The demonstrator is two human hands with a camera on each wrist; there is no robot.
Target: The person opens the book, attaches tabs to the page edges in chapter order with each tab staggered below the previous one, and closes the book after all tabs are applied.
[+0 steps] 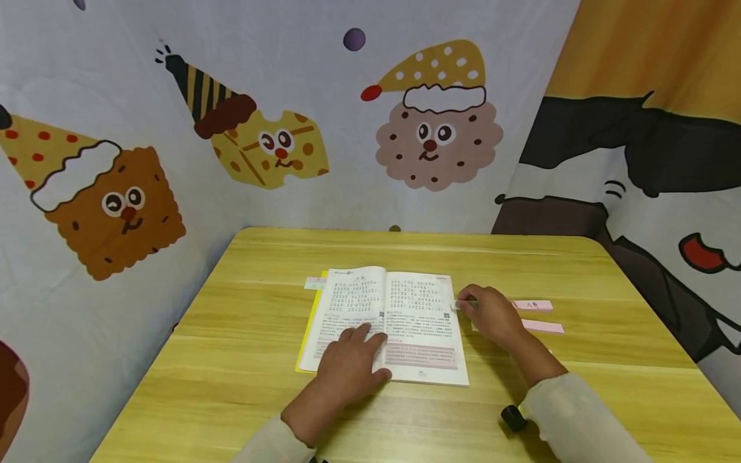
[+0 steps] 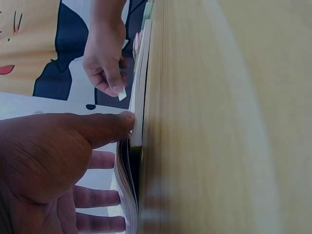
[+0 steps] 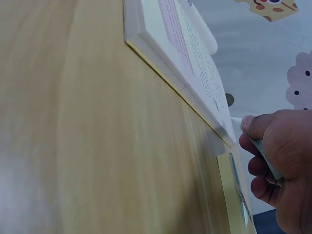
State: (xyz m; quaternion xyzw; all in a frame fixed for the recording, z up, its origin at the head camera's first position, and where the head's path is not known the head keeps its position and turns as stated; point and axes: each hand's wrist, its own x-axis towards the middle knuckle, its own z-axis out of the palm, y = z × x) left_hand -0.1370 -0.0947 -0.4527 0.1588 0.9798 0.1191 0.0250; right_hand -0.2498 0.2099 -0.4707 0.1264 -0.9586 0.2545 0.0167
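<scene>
An open book (image 1: 425, 331) with printed pages and a yellow cover edge lies on the table. My left hand (image 1: 350, 363) rests on its lower left page with fingers spread, the thumb (image 2: 109, 127) at the lower edge near the spine. Just off the right page's edge, my right hand (image 1: 492, 315) pinches a narrow pale paper strip (image 2: 122, 93) between thumb and fingers. One end of the strip is at the page edge; most of it is hidden by the hand. Two pink paper strips (image 1: 535, 305) lie beyond the right hand, the upper one bearing handwriting.
A pink and pale green strip (image 1: 313, 283) sticks out from the book's left side. Near the right hand, a yellowish strip (image 3: 226, 190) lies on the wooden table (image 1: 243, 399). A cloth with cartoon figures (image 1: 347, 193) hangs behind the table's far edge.
</scene>
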